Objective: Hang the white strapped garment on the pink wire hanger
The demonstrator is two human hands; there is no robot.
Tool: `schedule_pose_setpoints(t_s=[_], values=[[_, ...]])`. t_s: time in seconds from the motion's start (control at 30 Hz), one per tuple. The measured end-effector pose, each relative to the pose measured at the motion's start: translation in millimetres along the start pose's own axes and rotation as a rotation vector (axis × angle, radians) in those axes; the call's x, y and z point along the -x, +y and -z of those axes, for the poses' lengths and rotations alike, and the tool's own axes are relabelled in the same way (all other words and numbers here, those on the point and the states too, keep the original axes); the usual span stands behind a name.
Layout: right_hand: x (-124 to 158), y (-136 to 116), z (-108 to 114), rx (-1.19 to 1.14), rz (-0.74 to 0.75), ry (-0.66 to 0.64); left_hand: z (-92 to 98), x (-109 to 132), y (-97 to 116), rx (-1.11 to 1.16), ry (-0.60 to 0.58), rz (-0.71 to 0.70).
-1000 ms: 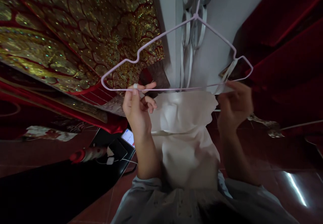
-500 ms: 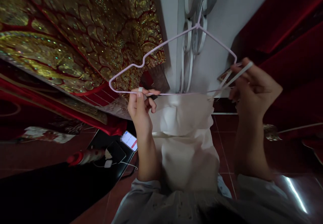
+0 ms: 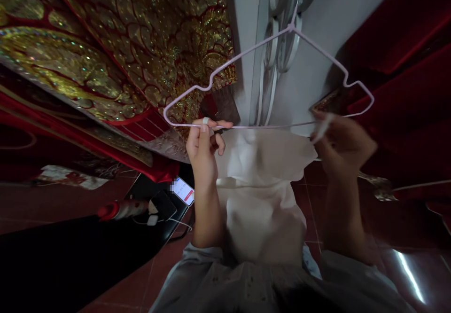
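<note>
A pale pink clothes hanger (image 3: pixel 246 52) hangs by its hook in front of me, tilted slightly. My left hand (image 3: pixel 206 146) is closed on the left part of its bottom bar, with a narrow white band round one finger; I cannot tell if that is a strap. Cream cloth (image 3: pixel 260 195) spreads below the bar, in front of my body. Blurred by motion, my right hand (image 3: pixel 343 144) is closed by the right part of the bar, pinching a white strap (image 3: pixel 323 129). Where the strap joins the cloth is hidden.
Red and gold sequinned garments (image 3: pixel 141 45) hang at left, dark red cloth (image 3: pixel 416 82) at right. A white panel with loop shapes (image 3: pixel 243 45) stands ahead. On a black surface (image 3: pixel 105 238) lie a lit phone (image 3: pixel 183 191), a dark device (image 3: pixel 162 205) and a red-capped bottle (image 3: pixel 121 209).
My right hand has moved inward and down with the white strap, baring the hanger's right end. Hanger and left hand appear slightly farther right in view. My left hand keeps its hold.
</note>
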State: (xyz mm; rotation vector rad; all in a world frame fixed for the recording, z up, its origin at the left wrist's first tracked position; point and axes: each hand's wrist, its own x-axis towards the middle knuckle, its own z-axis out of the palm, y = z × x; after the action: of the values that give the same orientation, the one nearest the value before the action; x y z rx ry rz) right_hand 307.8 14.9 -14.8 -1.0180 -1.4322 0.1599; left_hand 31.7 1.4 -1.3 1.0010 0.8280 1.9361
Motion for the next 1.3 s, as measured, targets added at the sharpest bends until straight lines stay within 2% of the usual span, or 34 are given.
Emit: schedule_pose_setpoints(t_s=[0.07,0.1,0.17,0.27,0.33,0.37,0.43,0.5,0.53,0.6,0.7,0.77,0.83,0.87,0.93,1.1,1.13,1.23,1.3], values=[[0.8,-17.6,-8.1,0.033,-0.004,-0.299,2.7,3.1,-4.6,-0.030,0.033,-0.022],[0.4,-21.1,-10.0,0.041,0.003,-0.363,6.1,3.3,-7.1,-0.052,0.066,-0.061],[-0.2,-20.3,-8.9,0.046,0.003,-0.367,17.5,-0.2,-11.1,-0.119,0.177,-0.206],[-0.5,-12.0,0.7,0.043,-0.043,-0.326,43.2,-14.9,-10.7,-0.290,0.364,-0.508],[-0.9,-9.0,7.6,0.018,-0.077,-0.321,59.8,-28.1,-5.0,-0.413,0.388,-0.666],[-1.2,-9.0,10.0,0.006,-0.092,-0.328,65.9,-34.8,-0.8,-0.455,0.320,-0.679],[-1.4,-11.1,11.8,-0.009,-0.117,-0.358,71.1,-47.0,8.9,-0.515,0.074,-0.634],[-0.4,-14.7,10.5,-0.007,-0.124,-0.361,66.5,-55.9,19.6,-0.581,-0.185,-0.516],[0.7,-16.6,9.3,-0.001,-0.123,-0.349,61.5,-58.8,25.2,-0.628,-0.272,-0.459],[3.7,-20.1,6.9,0.005,-0.124,-0.320,49.1,-61.9,36.6,-0.727,-0.341,-0.404],[7.7,-24.0,5.1,0.005,-0.134,-0.335,34.1,-62.3,52.3,-0.813,-0.326,-0.459],[8.6,-25.1,4.8,0.023,-0.131,-0.351,30.0,-62.3,59.5,-0.822,-0.354,-0.465],[8.3,-24.1,4.8,0.049,-0.118,-0.349,29.6,-62.7,61.3,-0.797,-0.390,-0.400],[8.1,-22.8,4.8,0.059,-0.111,-0.343,30.1,-62.7,59.7,-0.759,-0.391,-0.359],[8.1,-19.8,4.8,0.065,-0.099,-0.332,30.6,-61.0,50.6,-0.631,-0.316,-0.287],[16.2,-23.5,-0.4,0.033,-0.120,-0.339,18.1,-37.9,6.9,-0.147,0.077,-0.277],[18.6,-26.5,-2.3,0.020,-0.131,-0.351,13.0,-30.3,-1.2,-0.093,0.121,-0.238],[21.7,-29.0,-4.8,0.014,-0.143,-0.323,-2.6,-9.7,-15.8,-0.073,0.148,-0.136],[16.4,-17.3,0.4,0.022,-0.125,-0.140,-8.4,-2.9,-17.2,-0.062,0.134,-0.132]])
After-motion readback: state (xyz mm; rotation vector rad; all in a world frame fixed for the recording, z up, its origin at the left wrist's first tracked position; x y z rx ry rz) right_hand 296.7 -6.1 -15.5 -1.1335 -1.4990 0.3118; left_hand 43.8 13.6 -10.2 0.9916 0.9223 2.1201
